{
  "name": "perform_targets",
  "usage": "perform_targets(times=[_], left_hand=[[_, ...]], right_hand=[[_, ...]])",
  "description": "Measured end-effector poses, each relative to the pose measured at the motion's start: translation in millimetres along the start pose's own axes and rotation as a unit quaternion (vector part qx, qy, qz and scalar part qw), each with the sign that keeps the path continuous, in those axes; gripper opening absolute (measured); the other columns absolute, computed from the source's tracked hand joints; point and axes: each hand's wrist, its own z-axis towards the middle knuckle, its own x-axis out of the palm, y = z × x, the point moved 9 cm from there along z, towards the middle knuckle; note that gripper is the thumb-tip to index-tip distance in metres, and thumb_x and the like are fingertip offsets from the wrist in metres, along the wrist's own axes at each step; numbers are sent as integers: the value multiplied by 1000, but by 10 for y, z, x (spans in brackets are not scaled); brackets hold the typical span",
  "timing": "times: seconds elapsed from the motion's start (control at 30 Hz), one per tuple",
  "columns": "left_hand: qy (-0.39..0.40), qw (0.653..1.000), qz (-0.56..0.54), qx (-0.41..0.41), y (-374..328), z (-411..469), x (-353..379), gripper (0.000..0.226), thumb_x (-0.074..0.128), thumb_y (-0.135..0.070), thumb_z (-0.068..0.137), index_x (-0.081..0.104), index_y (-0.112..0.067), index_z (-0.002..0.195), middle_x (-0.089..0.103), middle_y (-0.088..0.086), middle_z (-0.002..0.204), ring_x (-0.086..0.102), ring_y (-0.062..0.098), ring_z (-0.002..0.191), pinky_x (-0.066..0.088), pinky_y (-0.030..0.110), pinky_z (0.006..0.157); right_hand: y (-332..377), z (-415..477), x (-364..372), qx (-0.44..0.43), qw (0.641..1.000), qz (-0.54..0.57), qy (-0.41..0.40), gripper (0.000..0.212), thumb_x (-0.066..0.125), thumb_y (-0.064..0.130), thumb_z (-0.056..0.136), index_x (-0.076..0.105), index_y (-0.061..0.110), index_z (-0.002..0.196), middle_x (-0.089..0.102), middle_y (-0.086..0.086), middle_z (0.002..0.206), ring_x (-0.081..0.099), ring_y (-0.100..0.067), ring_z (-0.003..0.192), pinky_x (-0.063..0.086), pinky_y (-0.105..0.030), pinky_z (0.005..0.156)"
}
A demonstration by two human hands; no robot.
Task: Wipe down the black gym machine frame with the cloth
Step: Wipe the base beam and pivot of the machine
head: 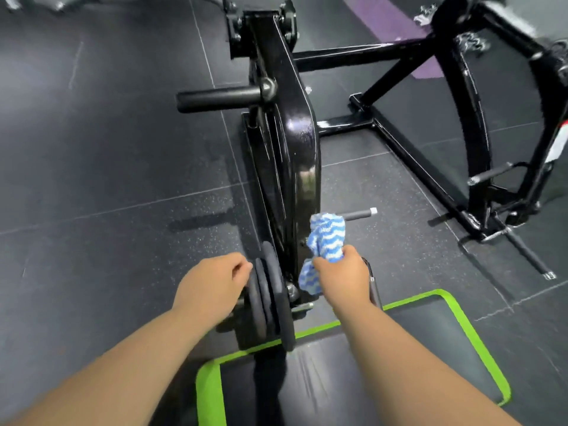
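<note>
The black gym machine frame (289, 130) rises up the middle of the head view as a glossy curved arm, with cross bars running off to the right. My right hand (341, 276) grips a bunched blue-and-white striped cloth (325, 238) held against the lower right side of that arm. My left hand (212, 287) is just left of the stacked black weight plates (270, 299) at the arm's base, with its fingers curled and its fingertips at the plates' edge. I cannot tell whether it holds them.
A black seat pad with a green border (430, 339) lies at the bottom right. A horizontal plate peg (218, 101) sticks out left from the arm. Thin grey handles (359, 214) project on the right. Dark rubber floor tiles (101, 167) surround the machine; a purple mat (390, 23) lies far back.
</note>
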Motion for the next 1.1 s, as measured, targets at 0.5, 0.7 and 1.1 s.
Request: perform_targets(times=[0.5, 0.7, 1.1], left_hand=[[-8, 992, -15, 127, 1045, 2188, -2714, 23, 43, -36, 98, 60, -28, 85, 68, -8, 78, 60, 15, 64, 52, 36, 63], [-4, 986, 13, 169, 885, 3006, -3173, 23, 43, -35, 99, 60, -28, 85, 69, -7, 77, 56, 15, 56, 48, 34, 57], [-19, 971, 11, 237, -219, 5844, -3239, 27, 43, -20, 98, 60, -23, 119, 60, -4, 117, 50, 17, 110, 43, 33, 88]], right_hand=[[3020, 178, 1356, -37, 977, 156, -138, 37, 37, -4, 78, 63, 18, 93, 54, 7, 65, 48, -12, 58, 44, -22, 58], [3766, 859, 1372, -76, 967, 167, -175, 34, 36, -8, 75, 63, 8, 88, 54, -4, 80, 42, -5, 56, 36, -14, 54], [4514, 3623, 1330, -90, 963, -44, -248, 58, 36, -9, 71, 65, 17, 114, 52, -2, 127, 45, -35, 120, 39, -33, 86]])
